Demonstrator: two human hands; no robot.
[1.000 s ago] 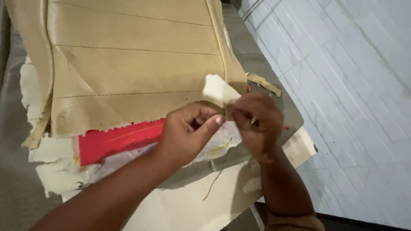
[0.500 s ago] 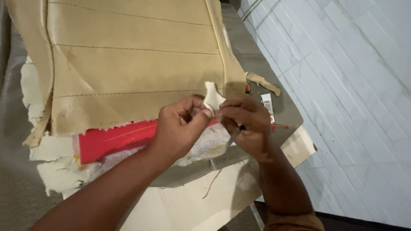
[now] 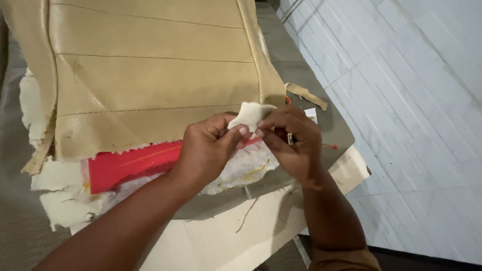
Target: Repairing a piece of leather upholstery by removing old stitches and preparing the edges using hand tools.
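The left hand (image 3: 208,145) and the right hand (image 3: 291,140) met near the middle of the view, both pinching a small scrap of cream foam (image 3: 249,115) between thumb and fingertips. The scrap was pale off-white, soft-looking, roughly square with a ragged, bent upper edge, and it stood up just above the fingers. It hovered over the lower right corner of a tan stitched cover (image 3: 150,75), which filled the view from nine o'clock round to twelve, its panels marked by straight seam lines and its bottom edge torn.

Under that torn edge, at about eight o'clock from the hands, lay a red sheet (image 3: 130,165), and below it more torn cream foam (image 3: 60,200) spread toward the lower left. A whitish, speckled padding layer (image 3: 246,170) showed directly beneath the hands. A narrow tan strip (image 3: 306,95) lay at two o'clock on the grey-brown surface (image 3: 336,125). A pale board (image 3: 226,241) stuck out at six o'clock, and white tiled floor (image 3: 411,125) filled the right side.
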